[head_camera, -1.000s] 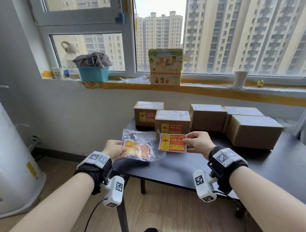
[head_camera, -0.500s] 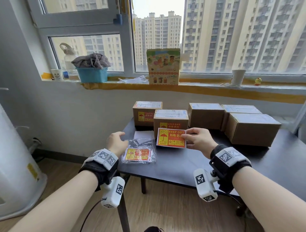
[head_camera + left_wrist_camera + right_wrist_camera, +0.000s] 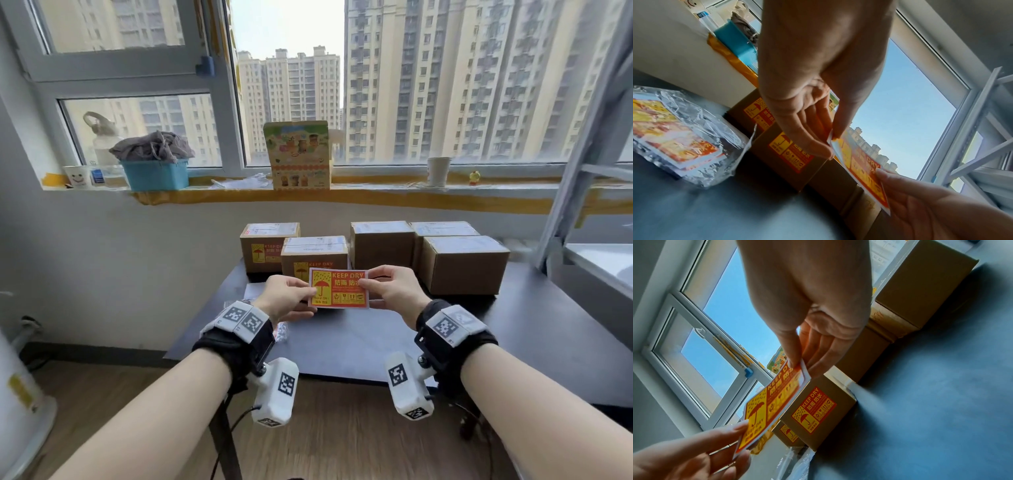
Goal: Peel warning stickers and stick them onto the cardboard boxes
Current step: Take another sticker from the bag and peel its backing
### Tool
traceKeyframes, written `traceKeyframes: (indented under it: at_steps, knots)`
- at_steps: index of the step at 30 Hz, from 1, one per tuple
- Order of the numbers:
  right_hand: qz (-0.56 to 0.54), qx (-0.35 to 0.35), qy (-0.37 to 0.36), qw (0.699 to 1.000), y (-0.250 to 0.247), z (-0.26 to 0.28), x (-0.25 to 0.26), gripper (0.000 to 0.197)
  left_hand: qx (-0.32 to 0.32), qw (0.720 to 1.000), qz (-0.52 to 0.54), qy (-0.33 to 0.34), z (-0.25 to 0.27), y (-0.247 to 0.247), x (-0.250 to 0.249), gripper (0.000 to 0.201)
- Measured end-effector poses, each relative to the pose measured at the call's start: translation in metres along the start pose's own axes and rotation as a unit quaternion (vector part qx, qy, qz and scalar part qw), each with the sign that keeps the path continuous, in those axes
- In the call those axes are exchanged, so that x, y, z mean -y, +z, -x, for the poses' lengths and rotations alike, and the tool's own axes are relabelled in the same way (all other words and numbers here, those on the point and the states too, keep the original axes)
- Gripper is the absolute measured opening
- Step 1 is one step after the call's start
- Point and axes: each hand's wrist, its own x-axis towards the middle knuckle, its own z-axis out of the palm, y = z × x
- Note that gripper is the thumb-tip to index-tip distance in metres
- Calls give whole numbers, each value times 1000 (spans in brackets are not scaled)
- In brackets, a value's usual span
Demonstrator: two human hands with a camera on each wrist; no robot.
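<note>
Fingers (image 3: 306,291) of the left hand (image 3: 286,297) pinch one short edge of a "KEEP DRY" sticker sheet (image 3: 339,288); the right hand (image 3: 394,289) pinches the other, holding it above the bench (image 3: 349,346), before two already-labelled cardboard boxes (image 3: 314,257).

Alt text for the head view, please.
Both hands, left hand and right hand, pinch opposite ends of a KEEP DRY sticker sheet above a dark table. Behind stand five cardboard boxes; two already bear stickers.
</note>
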Motion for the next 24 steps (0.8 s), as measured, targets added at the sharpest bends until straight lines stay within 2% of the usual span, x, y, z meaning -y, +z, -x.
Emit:
traceKeyframes:
  at_steps: [4,5,8,11,15,20,24]
  knots:
    - [123,-114,-91,982,-9,-5,-2,10,-21,1000,16,-3,-4,9,-2,19]
    - [135,-120,-106,978,-9,-5,-2,6,-22,1000,21,-3,-5,11,-2,21]
    - [128,-39,-100,986,1,0,-3,4,-11,999,43,-1,-7,19,-2,25]
    - [120,20,-85,989,10,3,-7,16,9,998,69,9,-8,29,-1,26]
    - [65,26,-58,996,13,4,-11,23,26,996,78,26,-6,37,-1,26]
    - [0,48,-37,998,15,8,-16,19,27,996,76,24,-7,43,4,34]
    - [-30,45,-20,998,15,7,-19,19,27,997,71,27,-7,46,5,31]
